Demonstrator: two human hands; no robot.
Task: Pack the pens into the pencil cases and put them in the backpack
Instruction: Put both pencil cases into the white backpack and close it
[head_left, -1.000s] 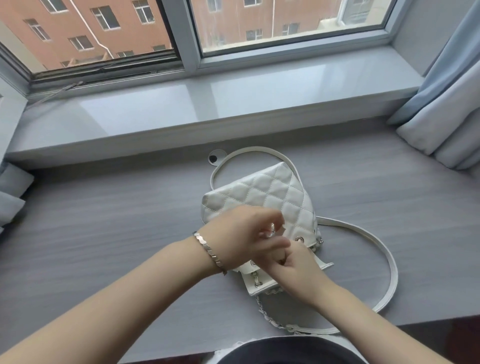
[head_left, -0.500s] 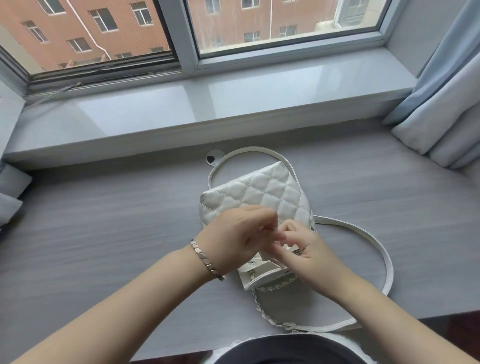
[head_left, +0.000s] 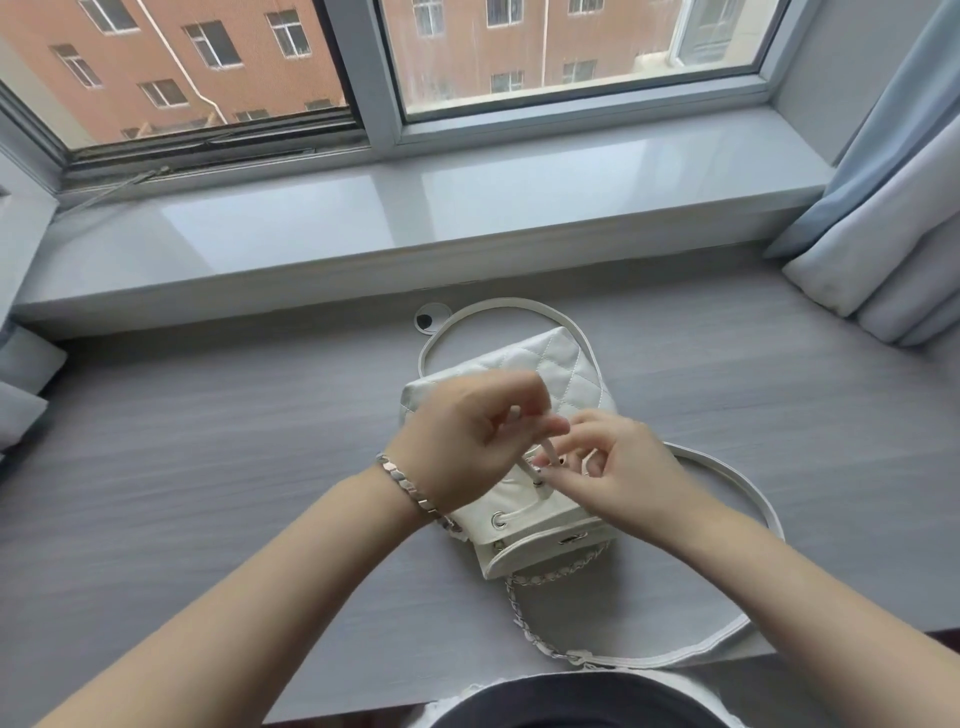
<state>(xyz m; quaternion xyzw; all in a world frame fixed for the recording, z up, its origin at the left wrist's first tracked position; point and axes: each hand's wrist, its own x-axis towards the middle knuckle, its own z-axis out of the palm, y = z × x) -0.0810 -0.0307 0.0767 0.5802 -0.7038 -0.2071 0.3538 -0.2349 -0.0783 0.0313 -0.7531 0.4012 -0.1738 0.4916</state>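
Note:
A small white quilted backpack (head_left: 566, 364) lies on the grey table (head_left: 208, 441), its drawstring mouth toward me. My left hand (head_left: 467, 431) hovers over the bag's middle and pinches the white drawstring cord (head_left: 540, 457), pulling it up from an eyelet. My right hand (head_left: 618, 467) sits just right of it, fingers curled and pinching the cord at the bag's mouth. White straps (head_left: 737, 483) and a silver chain (head_left: 530, 613) loop around the bag. No pens or pencil cases show.
A wide grey windowsill (head_left: 415, 218) runs behind the table under the window. Blue-grey curtains (head_left: 883, 234) hang at the right and cushions (head_left: 21, 384) lie at the left edge. A round cable grommet (head_left: 428, 318) is behind the bag.
Both hands rose slightly from the bag's mouth. My left hand drew the drawstring cord up and out, and the mouth end of the bag with its eyelets now shows below the hands.

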